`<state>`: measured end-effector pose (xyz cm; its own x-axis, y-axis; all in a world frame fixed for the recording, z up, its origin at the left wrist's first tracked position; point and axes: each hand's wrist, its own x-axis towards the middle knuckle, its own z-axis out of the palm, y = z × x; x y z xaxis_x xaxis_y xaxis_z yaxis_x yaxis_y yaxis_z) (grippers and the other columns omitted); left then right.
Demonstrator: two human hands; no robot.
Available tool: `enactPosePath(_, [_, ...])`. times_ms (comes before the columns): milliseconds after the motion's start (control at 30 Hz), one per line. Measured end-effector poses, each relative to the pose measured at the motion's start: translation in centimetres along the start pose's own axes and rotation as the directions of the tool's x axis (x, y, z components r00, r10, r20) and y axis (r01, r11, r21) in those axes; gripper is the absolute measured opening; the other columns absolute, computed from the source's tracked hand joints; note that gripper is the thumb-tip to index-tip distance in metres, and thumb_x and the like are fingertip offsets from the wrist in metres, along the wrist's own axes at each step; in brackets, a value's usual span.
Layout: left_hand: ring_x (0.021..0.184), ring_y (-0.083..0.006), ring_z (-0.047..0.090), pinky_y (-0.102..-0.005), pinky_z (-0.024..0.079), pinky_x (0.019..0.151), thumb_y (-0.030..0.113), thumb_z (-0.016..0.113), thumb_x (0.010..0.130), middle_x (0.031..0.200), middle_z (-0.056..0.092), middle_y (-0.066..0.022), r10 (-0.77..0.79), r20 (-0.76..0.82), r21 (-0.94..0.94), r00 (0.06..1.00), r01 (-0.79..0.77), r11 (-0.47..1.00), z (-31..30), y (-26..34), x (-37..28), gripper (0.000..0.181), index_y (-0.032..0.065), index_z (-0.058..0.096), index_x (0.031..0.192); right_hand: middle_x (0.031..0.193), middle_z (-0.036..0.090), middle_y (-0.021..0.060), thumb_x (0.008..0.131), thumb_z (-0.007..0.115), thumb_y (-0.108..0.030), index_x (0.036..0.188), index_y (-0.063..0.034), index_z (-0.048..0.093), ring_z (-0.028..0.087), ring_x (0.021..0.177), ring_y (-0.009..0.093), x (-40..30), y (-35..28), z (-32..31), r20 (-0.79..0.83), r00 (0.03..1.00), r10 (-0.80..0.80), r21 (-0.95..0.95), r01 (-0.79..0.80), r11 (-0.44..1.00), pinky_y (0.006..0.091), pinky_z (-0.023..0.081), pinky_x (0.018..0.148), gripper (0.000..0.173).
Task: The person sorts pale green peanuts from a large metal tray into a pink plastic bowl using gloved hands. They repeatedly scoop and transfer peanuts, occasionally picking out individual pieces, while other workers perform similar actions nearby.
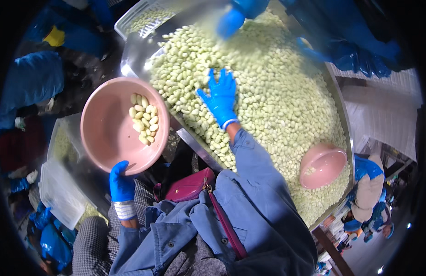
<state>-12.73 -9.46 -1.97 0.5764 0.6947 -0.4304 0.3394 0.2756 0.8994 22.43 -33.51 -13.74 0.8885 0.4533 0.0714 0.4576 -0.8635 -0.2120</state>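
My left hand [122,184], in a blue glove, grips the near rim of a large pink plastic bowl [107,117]. A small cluster of pale oval beans or nuts [144,120] lies inside the bowl, towards its right wall. My right hand [220,96], also gloved in blue, rests palm down on a broad heap of pale green beans or nuts [268,114]. Its fingers are spread, and nothing shows in its grasp. A metal-edged table [199,146] bears the heap.
A smaller pink bowl [323,167] sits tilted on the heap at right. Across the table, a co-worker's blurred blue-gloved hand [232,24] is over the beans. A white perforated crate [121,26] stands at far left. Translucent plastic tubs [59,193] are at lower left. Other people work around.
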Motion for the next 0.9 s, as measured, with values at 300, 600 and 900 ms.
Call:
enactPosePath(300, [0.107, -0.0270, 0.064, -0.0417, 0.056, 0.090, -0.013, 0.068, 0.081, 0.113, 0.064, -0.0136, -0.368, 0.037, -0.479, 0.929, 0.340, 0.809, 2.1, 3.9, 1.1, 0.038, 0.0036, 0.062, 0.115, 0.160, 0.025, 0.0257, 0.089, 0.061, -0.058, 0.156, -0.0218, 0.034, 0.019, 0.147, 0.048, -11.3, 1.9, -3.8, 0.125, 0.992, 0.026, -0.002, -0.026, 1.000, 0.0600, 0.012, 0.120, 0.081])
enactPosePath(600, [0.111, -0.0327, 0.061, -0.0479, 0.053, 0.095, 0.014, 0.070, 0.081, 0.115, 0.063, -0.0145, -0.371, 0.048, -0.381, 0.927, 0.361, 0.851, 5.6, 5.6, 1.6, 0.028, 0.0021, 0.066, 0.107, 0.158, 0.032, 0.0213, 0.091, 0.062, -0.051, 0.149, -0.0142, 0.046, 0.026, 0.146, 0.044, -21.2, 3.9, -7.0, 0.332, 0.934, 0.132, -0.102, -0.104, 0.989, 0.0556, 0.018, 0.120, 0.070])
enactPosePath(900, [0.112, -0.0322, 0.061, -0.0482, 0.052, 0.095, 0.017, 0.066, 0.086, 0.114, 0.064, -0.0137, -0.328, 0.111, -0.361, 0.938, 0.346, 0.866, 5.5, 5.4, 2.2, 0.022, 0.0030, 0.068, 0.103, 0.109, 0.067, 0.0048, 0.092, 0.060, -0.022, 0.123, -0.0230, 0.067, 0.065, 0.090, 0.025, -4.3, 12.4, -3.2, -0.254, 0.964, 0.075, 0.114, -0.047, 0.992, 0.0409, 0.051, 0.075, 0.032])
